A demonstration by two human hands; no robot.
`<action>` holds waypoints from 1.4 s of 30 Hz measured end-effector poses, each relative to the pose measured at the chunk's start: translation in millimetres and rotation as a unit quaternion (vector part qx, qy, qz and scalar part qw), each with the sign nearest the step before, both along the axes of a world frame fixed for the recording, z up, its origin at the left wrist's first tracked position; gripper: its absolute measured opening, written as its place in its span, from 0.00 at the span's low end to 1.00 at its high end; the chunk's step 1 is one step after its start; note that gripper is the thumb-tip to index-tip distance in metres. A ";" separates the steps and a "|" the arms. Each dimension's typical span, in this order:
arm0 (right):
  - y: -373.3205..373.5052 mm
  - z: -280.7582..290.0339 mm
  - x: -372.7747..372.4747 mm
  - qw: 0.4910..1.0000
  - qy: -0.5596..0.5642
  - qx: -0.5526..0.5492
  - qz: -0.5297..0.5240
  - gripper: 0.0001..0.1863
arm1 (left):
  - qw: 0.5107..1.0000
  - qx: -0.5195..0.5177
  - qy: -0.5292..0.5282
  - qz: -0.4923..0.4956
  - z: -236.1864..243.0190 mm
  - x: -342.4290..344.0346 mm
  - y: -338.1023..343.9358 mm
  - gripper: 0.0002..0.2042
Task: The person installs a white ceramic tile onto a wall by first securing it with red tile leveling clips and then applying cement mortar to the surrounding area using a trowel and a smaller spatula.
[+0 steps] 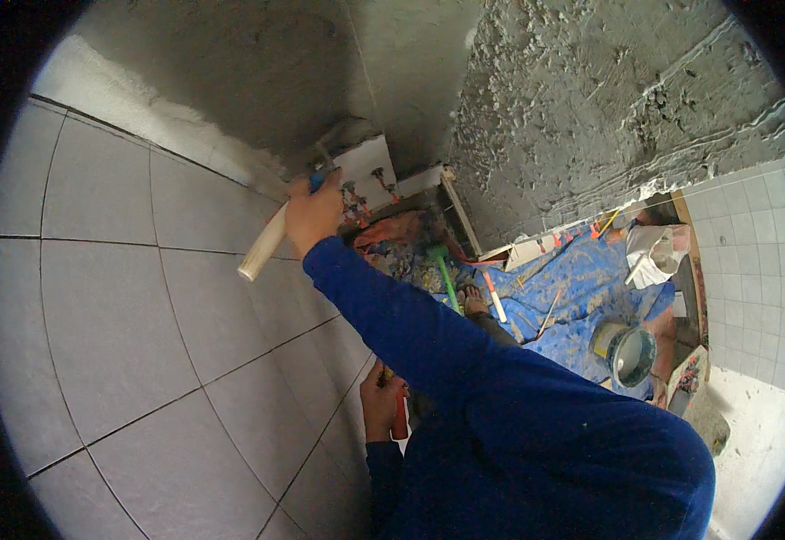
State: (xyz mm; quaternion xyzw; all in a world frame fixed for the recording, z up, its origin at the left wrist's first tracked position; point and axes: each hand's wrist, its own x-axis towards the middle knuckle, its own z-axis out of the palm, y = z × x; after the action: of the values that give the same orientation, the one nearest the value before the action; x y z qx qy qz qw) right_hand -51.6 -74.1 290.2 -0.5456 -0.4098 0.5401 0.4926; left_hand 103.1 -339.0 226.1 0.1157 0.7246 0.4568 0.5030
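My right hand (314, 219) reaches up along the tiled wall, fingers wrapped round a tool with a thick pale cylindrical handle (264, 243). A blue part (320, 178) shows at the top of the grip; the tool's working end is hard to make out. Close beside it is a white tile (363, 166) with several red and black levelling clips (356, 202). Lower down, near the large grey tiles (257, 387), my left hand (381, 399) is closed round a tool with a red handle (400, 416), partly hidden by the fingers.
Bare cement wall (572, 117) rises ahead and right. Below lies a blue tarp (536, 301) with a green-handled tool (446, 279) and a white-handled tool (494, 297). A bare foot (474, 304) stands there. At right are a bucket (646, 357) and a white container (651, 255).
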 end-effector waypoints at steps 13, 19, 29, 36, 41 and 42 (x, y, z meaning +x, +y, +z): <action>8.4 -16.1 -19.1 0.996 0.004 -0.091 0.004 0.33 | 1.000 -0.010 0.004 -0.019 -11.6 -2.4 -5.2 0.21; -3.0 -13.2 -6.5 0.988 0.082 -0.107 0.077 0.25 | 1.000 0.001 -0.021 -0.007 -10.4 -2.1 -5.3 0.22; 3.3 -19.9 2.0 0.971 0.201 -0.100 0.085 0.19 | 1.000 0.000 -0.012 -0.010 -6.8 -1.0 -2.9 0.27; -9.4 26.7 129.8 0.880 0.252 -0.186 0.358 0.21 | 0.996 0.051 -0.032 0.065 10.8 0.0 7.2 0.24; -4.9 33.6 241.0 0.861 -0.089 0.236 0.441 0.38 | 0.972 0.153 -0.112 0.140 36.4 -11.1 14.2 0.20; -6.1 32.4 259.3 0.841 -0.145 0.305 0.423 0.35 | 0.970 0.159 -0.107 0.151 41.4 -10.9 16.9 0.20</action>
State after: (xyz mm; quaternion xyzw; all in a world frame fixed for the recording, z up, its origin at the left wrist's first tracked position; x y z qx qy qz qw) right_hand 207.7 -80.2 322.6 -0.2129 -0.8118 0.4582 0.2928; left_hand 92.3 -322.1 267.5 0.0338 0.5936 0.6465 0.4780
